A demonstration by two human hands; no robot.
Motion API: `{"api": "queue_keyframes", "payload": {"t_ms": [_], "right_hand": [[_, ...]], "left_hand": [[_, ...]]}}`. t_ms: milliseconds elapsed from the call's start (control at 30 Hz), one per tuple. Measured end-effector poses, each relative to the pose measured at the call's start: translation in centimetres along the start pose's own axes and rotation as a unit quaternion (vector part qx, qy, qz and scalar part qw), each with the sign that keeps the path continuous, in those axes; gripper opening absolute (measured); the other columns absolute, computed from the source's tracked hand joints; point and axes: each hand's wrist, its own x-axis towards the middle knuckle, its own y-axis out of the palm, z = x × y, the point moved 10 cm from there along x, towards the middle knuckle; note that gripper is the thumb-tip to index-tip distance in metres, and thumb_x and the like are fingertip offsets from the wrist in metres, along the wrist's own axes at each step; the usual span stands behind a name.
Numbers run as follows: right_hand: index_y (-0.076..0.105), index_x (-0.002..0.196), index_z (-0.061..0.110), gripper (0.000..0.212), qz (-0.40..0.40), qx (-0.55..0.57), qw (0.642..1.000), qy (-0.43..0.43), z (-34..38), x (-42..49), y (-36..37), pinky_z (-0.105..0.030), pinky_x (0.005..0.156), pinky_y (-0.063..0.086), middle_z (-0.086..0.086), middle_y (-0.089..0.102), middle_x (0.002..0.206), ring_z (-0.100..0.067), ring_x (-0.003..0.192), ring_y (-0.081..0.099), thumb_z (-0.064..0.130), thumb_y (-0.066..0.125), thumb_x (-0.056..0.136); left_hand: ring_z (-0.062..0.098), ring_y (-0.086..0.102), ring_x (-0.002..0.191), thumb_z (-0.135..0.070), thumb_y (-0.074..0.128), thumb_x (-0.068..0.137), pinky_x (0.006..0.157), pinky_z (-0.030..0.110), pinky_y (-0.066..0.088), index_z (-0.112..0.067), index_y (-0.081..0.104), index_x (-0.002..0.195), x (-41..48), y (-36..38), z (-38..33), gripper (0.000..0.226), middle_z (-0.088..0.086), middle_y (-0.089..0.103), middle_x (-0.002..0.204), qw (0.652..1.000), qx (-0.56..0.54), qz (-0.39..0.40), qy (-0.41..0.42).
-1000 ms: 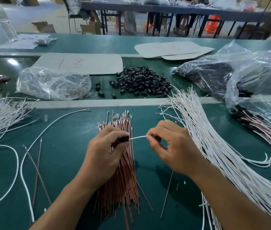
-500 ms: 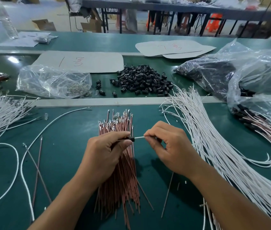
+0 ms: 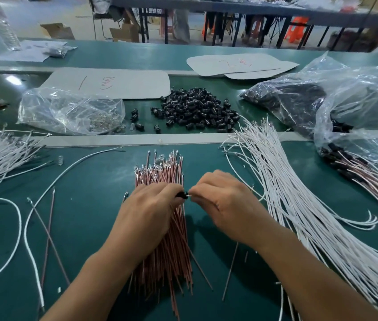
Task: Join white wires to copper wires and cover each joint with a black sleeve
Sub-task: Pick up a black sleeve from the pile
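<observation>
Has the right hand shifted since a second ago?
Yes: the right hand, pinching the white wire, moved left toward the copper wire bundle, up to the black sleeve.

- A green-topped work table (image 3: 86, 228) is shown, crossed by a pale strip (image 3: 160, 140).
- A clear plastic bag (image 3: 67, 107) of small shiny metal pieces is laid at the left.
- A grey card sheet (image 3: 118, 83) marked in red is spread just behind it, and more sheets (image 3: 236, 63) are laid further right.
- Crumpled clear bags (image 3: 363, 93) are heaped at the right.
- A plastic bottle (image 3: 5, 26), cardboard boxes (image 3: 57, 31) and an orange stool (image 3: 298, 27) are glimpsed beyond.
</observation>
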Motion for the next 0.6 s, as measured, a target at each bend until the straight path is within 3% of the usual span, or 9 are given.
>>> {"api": "queue_keyframes", "payload": {"t_ms": [67,133,200,267,333,500,600], "right_hand": [[0.073,0.110,0.006,0.020,-0.032,-0.016,0.999,0.011,0.0,0.2,-1.6,-0.036,0.087,0.048,-0.005,0.064,0.103,-0.023,0.093,0.055,0.015,0.073,0.092],[0.074,0.105,0.013,0.014,-0.006,0.046,0.999,0.012,-0.1,-0.2,-2.5,-0.028,0.087,0.047,0.003,0.059,0.102,-0.017,0.095,0.054,0.011,0.073,0.091],[0.075,0.105,0.024,0.020,0.143,0.106,0.984,-0.007,1.0,-1.2,-0.3,-0.021,0.089,0.045,0.012,0.055,0.108,-0.007,0.102,0.051,0.009,0.069,0.093],[0.072,0.114,0.033,0.027,0.284,0.110,0.952,-0.033,2.5,-2.9,2.9,-0.008,0.097,0.032,0.017,0.048,0.119,0.002,0.109,0.041,0.014,0.065,0.097],[0.073,0.115,0.033,0.023,0.317,0.125,0.939,-0.043,3.2,-3.4,4.1,-0.002,0.095,0.024,0.016,0.044,0.122,0.003,0.108,0.035,0.019,0.066,0.098],[0.079,0.098,0.023,0.008,0.275,0.117,0.952,-0.065,3.8,-3.0,4.1,-0.016,0.092,0.036,0.007,0.050,0.118,-0.013,0.107,0.039,0.024,0.073,0.093],[0.081,0.095,0.021,0.008,0.257,0.174,0.949,-0.064,4.3,-2.9,3.7,-0.025,0.098,0.039,0.008,0.053,0.119,-0.016,0.113,0.043,0.025,0.074,0.091]], "left_hand": [[0.019,0.058,0.072,-0.014,0.064,0.095,0.071,0.037,0.046,-0.013,0.067,0.098,0.2,-0.4,0.5,0.004,0.000,0.071,0.087,0.999,0.014,-0.015,-0.025],[0.008,0.043,0.069,-0.012,0.066,0.094,0.073,0.035,0.038,-0.013,0.064,0.099,0.1,-1.1,1.7,0.006,-0.002,0.068,0.084,0.996,0.013,-0.045,-0.071],[-0.006,0.033,0.068,-0.016,0.061,0.097,0.077,0.035,0.033,-0.013,0.063,0.103,-0.2,-1.7,3.2,0.007,-0.008,0.059,0.079,0.991,0.010,-0.065,-0.118],[-0.011,0.034,0.071,-0.020,0.056,0.099,0.080,0.035,0.029,-0.015,0.061,0.105,-0.5,-2.0,4.5,0.009,-0.014,0.053,0.074,0.985,-0.001,-0.075,-0.153],[-0.006,0.039,0.068,-0.018,0.056,0.098,0.079,0.036,0.030,-0.015,0.060,0.104,-0.5,-2.0,5.1,0.008,-0.017,0.048,0.068,0.984,-0.010,-0.078,-0.160],[0.023,0.058,0.071,-0.013,0.055,0.099,0.068,0.042,0.046,-0.015,0.063,0.118,-0.8,-1.2,5.0,0.020,-0.004,0.066,0.081,0.984,-0.073,-0.061,-0.152],[0.016,0.061,0.078,-0.010,0.059,0.098,0.070,0.034,0.048,-0.016,0.066,0.116,-0.7,-1.2,5.2,0.020,-0.008,0.066,0.089,0.981,-0.093,-0.069,-0.155]]}}
